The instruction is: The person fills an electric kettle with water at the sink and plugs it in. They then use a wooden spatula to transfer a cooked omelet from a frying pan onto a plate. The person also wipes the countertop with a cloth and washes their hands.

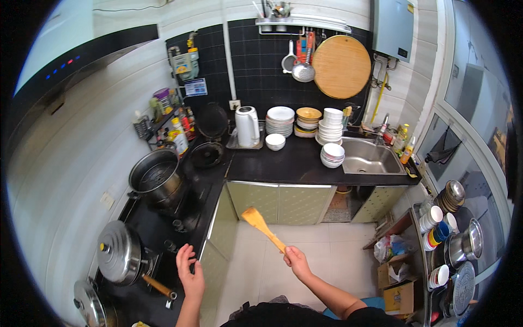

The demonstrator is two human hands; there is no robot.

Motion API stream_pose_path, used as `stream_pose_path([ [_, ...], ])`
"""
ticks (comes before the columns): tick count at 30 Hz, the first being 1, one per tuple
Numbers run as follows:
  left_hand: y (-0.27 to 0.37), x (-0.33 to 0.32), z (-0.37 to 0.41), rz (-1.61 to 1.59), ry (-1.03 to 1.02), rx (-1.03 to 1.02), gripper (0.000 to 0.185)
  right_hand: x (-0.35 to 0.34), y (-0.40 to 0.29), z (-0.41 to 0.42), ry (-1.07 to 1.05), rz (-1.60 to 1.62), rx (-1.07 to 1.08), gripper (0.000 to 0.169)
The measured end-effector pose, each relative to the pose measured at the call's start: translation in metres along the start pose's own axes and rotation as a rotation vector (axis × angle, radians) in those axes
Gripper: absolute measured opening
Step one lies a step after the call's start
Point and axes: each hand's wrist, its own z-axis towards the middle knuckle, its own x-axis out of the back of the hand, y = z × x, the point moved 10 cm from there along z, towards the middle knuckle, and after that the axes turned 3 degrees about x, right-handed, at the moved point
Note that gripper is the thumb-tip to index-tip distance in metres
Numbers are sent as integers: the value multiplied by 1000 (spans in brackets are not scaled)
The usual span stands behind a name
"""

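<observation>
My right hand (297, 263) grips the end of a wooden spatula's handle, and the flat blade of the wooden spatula (257, 220) points up and to the left above the floor. My left hand (190, 269) holds nothing, its fingers apart, over the front edge of the black counter. To its left stands a lidded metal pan (118, 252) with a wooden handle (158, 286) on the stove. Farther back on the stove is a large metal steamer pot (154, 173) without a lid. Another lidded pot (90, 304) is at the lower left.
A white electric kettle (246, 126), stacked plates (280, 121), bowls (333, 155) and a steel sink (369, 157) line the back counter (286, 165). Condiment bottles (178, 135) stand at the left corner. At right, a rack (423, 245) holds bowls and pans; cardboard boxes (398, 298) lie beside it.
</observation>
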Motion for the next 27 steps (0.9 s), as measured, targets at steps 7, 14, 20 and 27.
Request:
stream_pose_path([
  [7,-33,-130,69,-9,-247,37,45,109,8,76,241,37,-16,26],
  [14,-109,-202,162,-42,-261,73,43,141,-4,207,265,-5,-17,24],
  [20,-126,-271,252,-111,-310,150,40,154,-26,340,193,-221,-20,23],
  [27,-129,-323,322,-39,-392,181,38,166,-5,492,172,-208,-128,26],
])
